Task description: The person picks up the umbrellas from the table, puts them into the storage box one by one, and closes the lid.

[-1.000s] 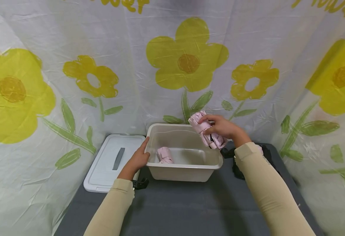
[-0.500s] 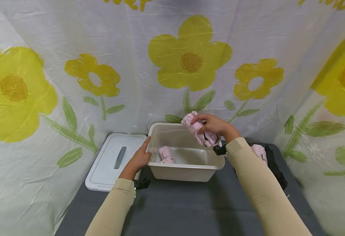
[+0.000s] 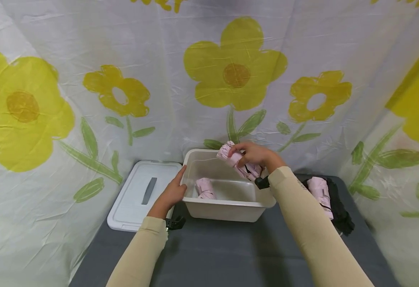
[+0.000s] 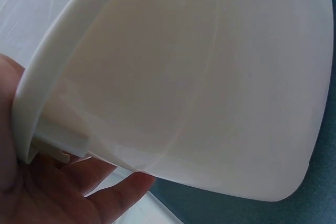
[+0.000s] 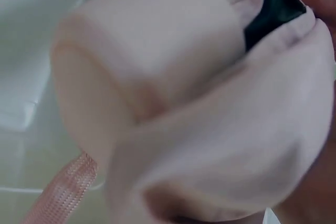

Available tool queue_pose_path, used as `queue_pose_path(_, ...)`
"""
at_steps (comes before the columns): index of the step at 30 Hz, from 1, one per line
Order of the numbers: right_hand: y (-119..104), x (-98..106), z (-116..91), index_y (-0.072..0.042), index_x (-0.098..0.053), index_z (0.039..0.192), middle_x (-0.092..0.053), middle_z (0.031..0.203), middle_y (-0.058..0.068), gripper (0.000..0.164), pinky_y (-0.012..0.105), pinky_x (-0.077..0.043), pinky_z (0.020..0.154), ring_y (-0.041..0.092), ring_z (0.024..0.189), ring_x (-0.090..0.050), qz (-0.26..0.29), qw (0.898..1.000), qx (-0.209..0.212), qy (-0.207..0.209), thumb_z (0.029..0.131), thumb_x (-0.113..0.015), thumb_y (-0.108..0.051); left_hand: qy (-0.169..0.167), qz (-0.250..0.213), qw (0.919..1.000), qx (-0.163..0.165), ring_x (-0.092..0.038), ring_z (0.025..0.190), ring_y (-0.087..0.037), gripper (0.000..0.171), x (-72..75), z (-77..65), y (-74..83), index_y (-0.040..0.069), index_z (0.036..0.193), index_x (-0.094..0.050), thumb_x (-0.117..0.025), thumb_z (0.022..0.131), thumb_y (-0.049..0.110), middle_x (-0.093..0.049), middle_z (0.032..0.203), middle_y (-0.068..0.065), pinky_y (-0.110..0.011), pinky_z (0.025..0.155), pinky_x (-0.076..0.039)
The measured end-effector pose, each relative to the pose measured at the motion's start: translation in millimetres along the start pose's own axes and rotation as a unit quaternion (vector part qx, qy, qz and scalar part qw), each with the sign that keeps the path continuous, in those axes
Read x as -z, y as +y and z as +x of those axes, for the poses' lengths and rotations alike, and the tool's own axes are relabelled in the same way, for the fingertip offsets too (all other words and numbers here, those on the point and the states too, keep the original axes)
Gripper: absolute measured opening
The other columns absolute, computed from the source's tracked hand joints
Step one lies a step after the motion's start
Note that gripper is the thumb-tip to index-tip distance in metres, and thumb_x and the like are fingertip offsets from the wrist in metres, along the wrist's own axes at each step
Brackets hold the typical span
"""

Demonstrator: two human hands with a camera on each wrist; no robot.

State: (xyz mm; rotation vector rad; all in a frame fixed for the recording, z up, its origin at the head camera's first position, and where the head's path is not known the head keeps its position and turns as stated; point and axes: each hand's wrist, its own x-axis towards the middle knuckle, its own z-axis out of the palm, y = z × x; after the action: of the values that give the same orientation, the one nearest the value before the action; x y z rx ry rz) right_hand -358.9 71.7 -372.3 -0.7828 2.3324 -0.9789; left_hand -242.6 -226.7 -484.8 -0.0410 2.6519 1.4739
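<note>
My right hand [image 3: 256,155] grips a rolled pink folding umbrella [image 3: 227,153], holding it tilted over the back right part of a cream storage box [image 3: 224,212]. Close up in the right wrist view, the umbrella's pale round handle [image 5: 157,40], woven wrist strap [image 5: 63,190] and dark lining show. A second pink umbrella [image 3: 206,189] lies at the left inside the box. At the box's left rim, my left hand [image 3: 171,193] holds on. Its fingers [image 4: 123,195] come under the rim in the left wrist view.
Left of the box lies a white lid [image 3: 134,207] with a grey handle [image 3: 149,191]. Another pink umbrella [image 3: 320,194] lies beside black folded fabric [image 3: 340,211] at the right, partly behind my right sleeve. A flower-printed curtain [image 3: 166,79] hangs close behind the dark table [image 3: 213,251].
My right hand has carried the umbrella leftward, farther over the box. The pink umbrella at the table's right has come out from behind my sleeve. My left hand keeps its place on the rim.
</note>
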Motion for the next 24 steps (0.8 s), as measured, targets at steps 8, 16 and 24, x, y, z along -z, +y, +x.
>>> queue_pose_path(8, 3.2, -14.4, 14.1, -0.018, -0.067, 0.112, -0.051, 0.122, 0.01, 0.041, 0.031, -0.047, 0.066, 0.024, 0.089, -0.049, 0.02, 0.998, -0.044, -0.027, 0.076, -0.069, 0.002, 0.003, -0.004, 1.0, -0.002, -0.022, 0.146, -0.039, 0.075, -0.2, -0.7, -0.8, 0.026, 0.157, -0.011, -0.039, 0.092, 0.004, -0.02, 0.16, -0.02, -0.057, 0.115, -0.023)
queue_pose_path(16, 15.4, -25.9, 27.2, -0.018, -0.069, 0.108, -0.052, 0.121, 0.01, 0.044, 0.029, -0.044, 0.061, 0.022, 0.084, -0.046, 0.028, 0.998, -0.05, -0.036, 0.071, -0.07, 0.007, 0.007, -0.012, 0.9999, 0.001, -0.022, 0.146, -0.038, 0.075, 0.0, -3.2, 2.6, 0.027, 0.157, -0.013, -0.039, 0.091, 0.004, -0.021, 0.16, -0.019, -0.057, 0.115, -0.023)
queue_pose_path(24, 24.0, -34.6, 37.6, -0.018, -0.068, 0.109, -0.048, 0.128, 0.009, 0.044, 0.029, -0.041, 0.057, 0.019, 0.077, -0.044, 0.029, 0.997, -0.061, -0.046, 0.073, -0.067, 0.007, 0.013, -0.009, 0.9999, -0.002, -0.023, 0.145, -0.037, 0.074, -0.9, -2.0, 0.6, 0.026, 0.157, -0.014, -0.04, 0.091, 0.005, -0.022, 0.159, -0.019, -0.055, 0.115, -0.024)
